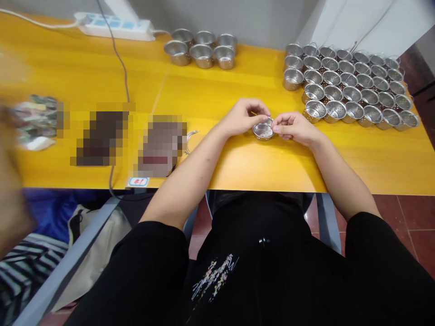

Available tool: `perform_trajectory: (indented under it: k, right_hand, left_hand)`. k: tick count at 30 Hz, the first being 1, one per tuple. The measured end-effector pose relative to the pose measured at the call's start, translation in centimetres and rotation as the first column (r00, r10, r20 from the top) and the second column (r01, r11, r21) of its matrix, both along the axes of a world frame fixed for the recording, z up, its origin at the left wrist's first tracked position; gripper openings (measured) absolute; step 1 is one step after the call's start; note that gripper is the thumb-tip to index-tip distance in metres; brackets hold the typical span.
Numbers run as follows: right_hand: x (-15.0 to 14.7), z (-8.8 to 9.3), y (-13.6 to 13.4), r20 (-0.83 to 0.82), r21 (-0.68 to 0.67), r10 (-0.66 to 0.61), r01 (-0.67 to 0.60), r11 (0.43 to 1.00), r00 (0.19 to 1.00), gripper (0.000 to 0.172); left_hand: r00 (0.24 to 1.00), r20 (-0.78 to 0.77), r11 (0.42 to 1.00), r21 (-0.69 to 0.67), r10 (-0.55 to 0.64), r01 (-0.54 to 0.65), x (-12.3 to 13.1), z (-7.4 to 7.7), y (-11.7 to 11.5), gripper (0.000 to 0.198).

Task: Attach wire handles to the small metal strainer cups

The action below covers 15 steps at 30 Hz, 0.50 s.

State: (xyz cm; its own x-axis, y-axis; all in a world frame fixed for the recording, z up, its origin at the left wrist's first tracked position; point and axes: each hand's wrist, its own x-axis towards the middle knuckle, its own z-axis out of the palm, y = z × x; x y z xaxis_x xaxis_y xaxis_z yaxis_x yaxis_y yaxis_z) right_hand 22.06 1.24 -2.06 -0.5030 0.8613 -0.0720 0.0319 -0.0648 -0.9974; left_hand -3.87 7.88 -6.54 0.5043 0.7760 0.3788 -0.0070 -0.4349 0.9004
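A small perforated metal cup (pixel 263 131) is at the middle of the yellow table, between my two hands. My left hand (pixel 245 117) curls over its far left side, thumb and fingers closed at the rim. My right hand (pixel 292 127) pinches at the right rim, where a thin wire handle appears to run between the hands. My fingers hide where the wire meets the cup. Left of my left forearm, several loose curved wires (pixel 191 141) lie on the table.
Several metal cups with wire handles (pixel 351 93) stand in rows at the right. More cups (pixel 203 56) stand at the back, near a white power strip (pixel 117 28). Two blurred-out flat items (pixel 161 145) and a cable (pixel 118 68) are at the left, beside another person's arm (pixel 12 181).
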Motion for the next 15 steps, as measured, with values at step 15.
perform_trajectory:
  k: [15]
  right_hand:
    - [-0.5, 0.6, -1.0, 0.135, 0.226, -0.093, 0.061, 0.972, 0.986, 0.073]
  left_hand:
    - [0.989, -0.114, 0.985, 0.154, 0.097, -0.079, 0.5, 0.8, -1.1, 0.011]
